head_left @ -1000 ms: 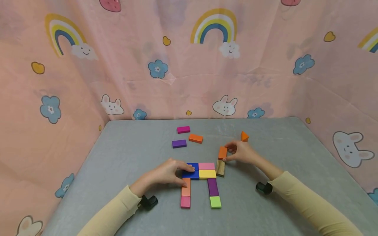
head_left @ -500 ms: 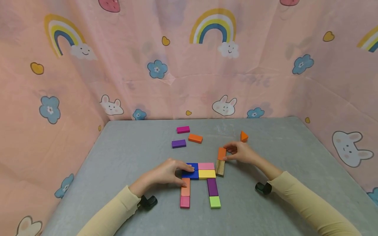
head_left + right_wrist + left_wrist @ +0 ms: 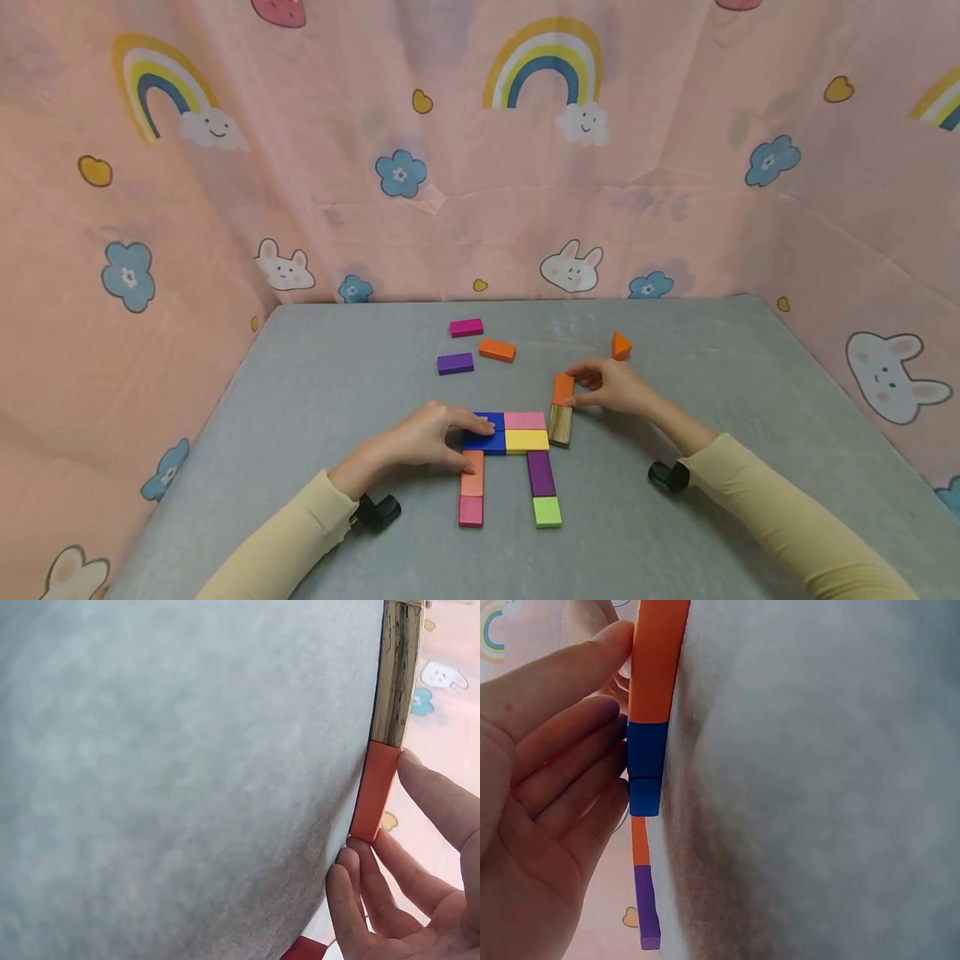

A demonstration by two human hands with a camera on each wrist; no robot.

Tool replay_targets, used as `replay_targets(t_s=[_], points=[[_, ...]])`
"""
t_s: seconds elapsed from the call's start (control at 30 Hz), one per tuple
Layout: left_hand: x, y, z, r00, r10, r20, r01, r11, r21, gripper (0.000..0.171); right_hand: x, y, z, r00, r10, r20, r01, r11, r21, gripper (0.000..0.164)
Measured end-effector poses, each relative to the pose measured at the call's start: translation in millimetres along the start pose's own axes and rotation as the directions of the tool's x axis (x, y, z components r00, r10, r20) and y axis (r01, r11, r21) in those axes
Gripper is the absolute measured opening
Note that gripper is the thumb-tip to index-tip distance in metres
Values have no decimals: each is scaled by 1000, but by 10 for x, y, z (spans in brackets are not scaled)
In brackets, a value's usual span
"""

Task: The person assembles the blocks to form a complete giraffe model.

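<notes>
My left hand (image 3: pixel 420 437) rests on the built figure: fingers on the blue blocks (image 3: pixel 487 444), thumb on a light orange block (image 3: pixel 472 486) below them. With thumb and fingertips my right hand (image 3: pixel 618 389) pinches an orange block (image 3: pixel 563 390), which lies end to end with a wood-grain block (image 3: pixel 560 426). The right wrist view shows that orange block (image 3: pixel 375 791) touching the wood-grain block (image 3: pixel 396 675). Beside the blue pair sit a pink block (image 3: pixel 525 421) and a yellow block (image 3: pixel 527 442). A dark purple block (image 3: pixel 541 474), a lime block (image 3: pixel 547 512) and a rose block (image 3: pixel 471 512) form the lower parts.
Farther back on the grey table (image 3: pixel 337 358) lie a magenta block (image 3: pixel 467 328), an orange block (image 3: pixel 497 350) and a violet block (image 3: pixel 455 364). An orange triangular block (image 3: pixel 621 346) stands behind my right hand. A patterned pink cloth (image 3: pixel 480 225) surrounds the table.
My right hand has shifted the orange block very slightly left, more into line with the wood-grain block. The left hand keeps its place.
</notes>
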State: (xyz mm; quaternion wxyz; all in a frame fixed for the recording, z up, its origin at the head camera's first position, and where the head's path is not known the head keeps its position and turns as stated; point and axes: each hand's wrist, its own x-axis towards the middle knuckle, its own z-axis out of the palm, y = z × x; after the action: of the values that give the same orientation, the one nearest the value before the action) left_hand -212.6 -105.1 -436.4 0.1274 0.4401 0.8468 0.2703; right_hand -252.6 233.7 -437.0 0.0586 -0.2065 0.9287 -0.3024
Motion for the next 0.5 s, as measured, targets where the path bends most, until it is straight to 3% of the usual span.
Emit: replay_targets(t_s=[0.33,0.5], points=[[0,5,-8,1000,-3,1,3,1000,1,51,7,-12,-24,1000,12,22,-12,1000,-3,52],[-2,2,-10,1000,0,0,0,1000,-1,51,114,-15,-127,999,30,21,-29,999,-24,52]])
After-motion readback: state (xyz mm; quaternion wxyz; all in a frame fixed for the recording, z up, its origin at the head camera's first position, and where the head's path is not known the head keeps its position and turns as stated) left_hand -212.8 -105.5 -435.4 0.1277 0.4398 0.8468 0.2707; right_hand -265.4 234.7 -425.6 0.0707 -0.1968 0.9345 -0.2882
